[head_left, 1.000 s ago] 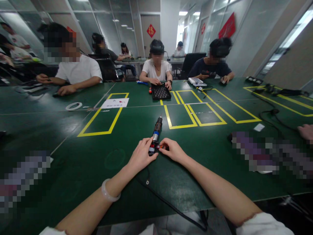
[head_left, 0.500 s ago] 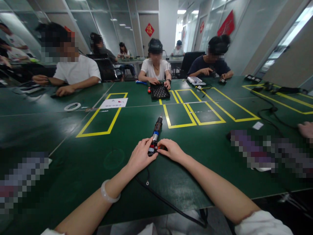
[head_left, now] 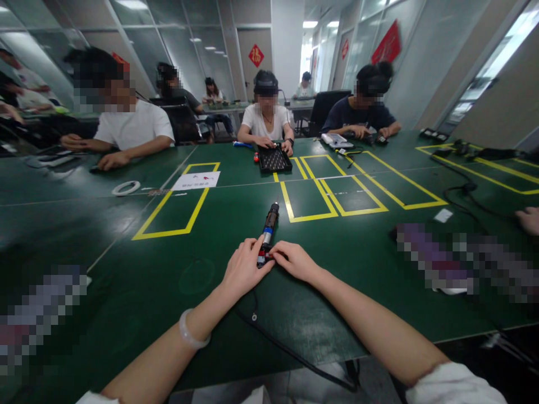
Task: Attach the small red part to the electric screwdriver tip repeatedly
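Note:
An electric screwdriver point(head_left: 270, 224) lies on the green table point(head_left: 357, 314), its bit pointing away from me and its body black, silver and blue. My left hand point(head_left: 244, 266) is closed around its rear end, thumb on the near side. My right hand point(head_left: 297, 261) is closed in a pinch against the right side of that rear end, by a small red part point(head_left: 266, 255). What the right fingertips hold is hidden. From under my left hand a black cord point(head_left: 290, 350) runs towards the table's near edge. A thin lead with a ring terminal point(head_left: 254, 317) lies beside it.
Yellow tape rectangles point(head_left: 166, 234) mark the table. Across from me a person handles a black tray point(head_left: 275, 160). A paper sheet point(head_left: 196, 180) and a white ring point(head_left: 126, 188) lie left. Blurred-out objects lie at both sides, and another person's hand point(head_left: 528, 220) shows far right.
My right fingers have shifted slightly at the screwdriver's side, and the orange-red piece seen by them earlier is now hidden. My left hand keeps its hold. The view has tilted slightly.

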`<state>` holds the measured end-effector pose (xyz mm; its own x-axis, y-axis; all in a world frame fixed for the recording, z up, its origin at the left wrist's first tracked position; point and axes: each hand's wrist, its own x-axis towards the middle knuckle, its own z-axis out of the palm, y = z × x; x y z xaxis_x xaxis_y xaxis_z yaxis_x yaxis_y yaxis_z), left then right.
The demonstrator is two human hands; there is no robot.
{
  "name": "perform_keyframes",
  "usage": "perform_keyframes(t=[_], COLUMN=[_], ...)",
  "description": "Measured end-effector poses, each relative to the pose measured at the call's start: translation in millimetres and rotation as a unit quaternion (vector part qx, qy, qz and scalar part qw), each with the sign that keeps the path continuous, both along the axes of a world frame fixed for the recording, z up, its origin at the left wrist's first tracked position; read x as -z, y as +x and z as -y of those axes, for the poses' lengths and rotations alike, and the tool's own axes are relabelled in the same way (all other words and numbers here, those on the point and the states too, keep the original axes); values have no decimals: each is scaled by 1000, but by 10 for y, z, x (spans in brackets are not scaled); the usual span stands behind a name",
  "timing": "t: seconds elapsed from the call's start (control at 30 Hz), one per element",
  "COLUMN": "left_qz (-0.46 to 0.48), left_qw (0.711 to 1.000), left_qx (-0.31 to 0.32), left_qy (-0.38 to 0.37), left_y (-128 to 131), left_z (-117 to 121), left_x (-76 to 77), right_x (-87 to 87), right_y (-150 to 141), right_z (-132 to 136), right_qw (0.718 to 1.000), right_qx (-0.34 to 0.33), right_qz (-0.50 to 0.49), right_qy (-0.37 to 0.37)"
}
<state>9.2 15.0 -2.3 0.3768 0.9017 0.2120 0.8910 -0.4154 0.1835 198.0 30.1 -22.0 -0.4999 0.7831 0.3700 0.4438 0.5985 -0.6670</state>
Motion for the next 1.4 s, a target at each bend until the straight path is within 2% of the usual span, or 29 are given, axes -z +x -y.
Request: perform_keyframes(t=[0.17, 0.3, 0.43, 0.6, 0.73, 0.9, 1.17, 1.27, 1.4], left_qz=[-29, -50, -85, -125, -142, -143, -107, -112, -117], left_qw=[999, 999, 996, 990, 982, 964, 914, 895, 889], left_qx=[-21, -8, -2, -49, -126, -223, -375, -412, -429], left_qy=[5, -4, 20, 43, 12, -27, -115, -128, -109], left_y=[1, -31, -72, -218, -564, -1252, -2301, -2527, -2601], left_z=[-31, -63, -73, -191, -424, -676, -728, -695, -649], left_x=[-13, -21, -49, -93, -112, -108, -163, -179, -172], right_x=[-2, -7, -13, -36, -48, -39, -4, -4, -24], right_y=[-14, -23, -9, 19, 28, 32, 43, 40, 40], right_z=[11, 44, 49, 42, 43, 28, 14, 12, 15], right_qw=[1000, 999, 999, 999, 999, 999, 999, 999, 999], right_qx=[-16, -23, -20, -15, -16, -19, -15, -16, -17], right_qz=[-4, -8, -20, -10, 3, 19, 35, 36, 40], right_qy=[-11, -20, -36, -43, -36, -17, -12, -14, -16])
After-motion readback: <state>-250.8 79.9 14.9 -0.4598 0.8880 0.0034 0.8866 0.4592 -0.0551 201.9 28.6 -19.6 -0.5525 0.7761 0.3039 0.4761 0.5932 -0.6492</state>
